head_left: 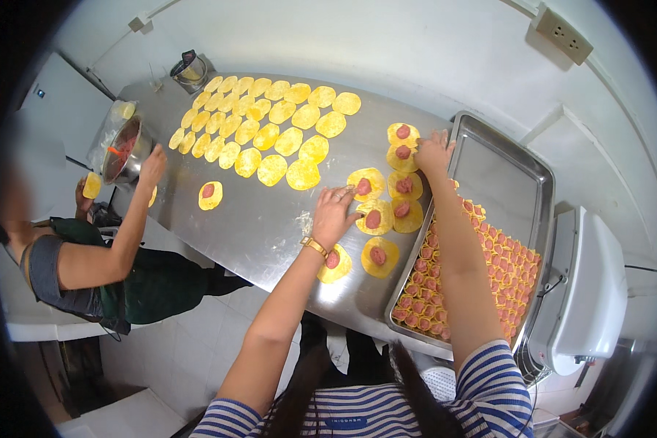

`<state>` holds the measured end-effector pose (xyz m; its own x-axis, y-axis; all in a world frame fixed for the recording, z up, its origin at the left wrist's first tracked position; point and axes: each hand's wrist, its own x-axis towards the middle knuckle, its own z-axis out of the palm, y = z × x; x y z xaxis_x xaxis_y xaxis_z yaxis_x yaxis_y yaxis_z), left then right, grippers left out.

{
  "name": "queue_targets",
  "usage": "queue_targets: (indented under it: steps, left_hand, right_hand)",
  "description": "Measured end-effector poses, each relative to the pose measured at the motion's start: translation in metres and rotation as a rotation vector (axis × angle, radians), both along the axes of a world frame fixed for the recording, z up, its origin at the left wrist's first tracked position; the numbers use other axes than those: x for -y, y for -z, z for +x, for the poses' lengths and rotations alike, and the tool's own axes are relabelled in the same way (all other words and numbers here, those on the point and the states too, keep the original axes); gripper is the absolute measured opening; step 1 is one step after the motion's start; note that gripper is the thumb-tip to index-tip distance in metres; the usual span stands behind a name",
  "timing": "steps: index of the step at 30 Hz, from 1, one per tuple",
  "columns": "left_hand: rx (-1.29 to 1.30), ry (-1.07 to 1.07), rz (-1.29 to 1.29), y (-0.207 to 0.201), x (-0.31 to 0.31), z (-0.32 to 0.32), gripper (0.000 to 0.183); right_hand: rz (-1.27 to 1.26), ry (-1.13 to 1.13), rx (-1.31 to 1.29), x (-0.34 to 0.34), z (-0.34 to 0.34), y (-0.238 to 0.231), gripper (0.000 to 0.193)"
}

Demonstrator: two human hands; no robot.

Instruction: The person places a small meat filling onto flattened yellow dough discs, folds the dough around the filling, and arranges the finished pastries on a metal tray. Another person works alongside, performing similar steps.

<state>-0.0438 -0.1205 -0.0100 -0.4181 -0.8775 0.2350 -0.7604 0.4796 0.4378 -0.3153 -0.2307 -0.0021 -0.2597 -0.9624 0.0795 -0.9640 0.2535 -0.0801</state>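
Note:
Round yellow dough wrappers with pink meat filling lie before me on the steel table. My left hand (333, 217) rests palm down, fingers apart, its fingertips beside one filled wrapper (372, 177) and its thumb at the edge of another filled wrapper (384, 209). Farther off, my right hand (435, 155) has its fingers spread next to the far pair of filled wrappers (394, 137), close to the tray's rim. My right forearm crosses over a large metal tray (546, 177), whose near part holds rows of finished dumplings (515, 266) with pink tops.
Rows of bare wrappers (268, 136) cover the far left of the table (259, 212). At the left, a co-worker holds a wrapper (92, 185) beside a metal bowl (126, 157) of filling. A white appliance (588, 285) stands right of the tray; a small bucket (190, 71) stands at the back.

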Motion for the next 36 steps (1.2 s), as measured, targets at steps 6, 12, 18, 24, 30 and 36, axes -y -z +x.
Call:
queue_targets:
  steps: [6, 12, 18, 24, 30, 36]
  left_hand:
    - [0.001, 0.086, 0.07, -0.01, -0.019, -0.002, 0.059]
    - [-0.155, -0.266, 0.113, -0.004, -0.031, 0.071, 0.049]
    - [0.145, -0.734, -0.056, 0.01, 0.003, 0.208, 0.054]
    - [0.221, -0.662, 0.068, 0.015, -0.001, 0.264, 0.058]
    - [0.185, -0.548, 0.036, 0.013, -0.014, 0.279, 0.06]
    - [0.144, -0.378, 0.06, 0.006, -0.038, 0.279, 0.058]
  right_hand:
    - [0.027, 0.021, -0.034, -0.004, -0.012, -0.012, 0.035]
    - [-0.209, -0.376, 0.469, -0.022, 0.073, -0.013, 0.042]
    - [-0.248, -0.704, 0.232, -0.057, 0.214, 0.014, 0.035]
    - [-0.254, -0.508, 0.246, -0.069, 0.268, 0.02, 0.036]
    - [-0.182, -0.306, 0.209, -0.075, 0.295, 0.008, 0.04]
    - [-0.272, -0.304, 0.305, -0.097, 0.307, -0.013, 0.041]
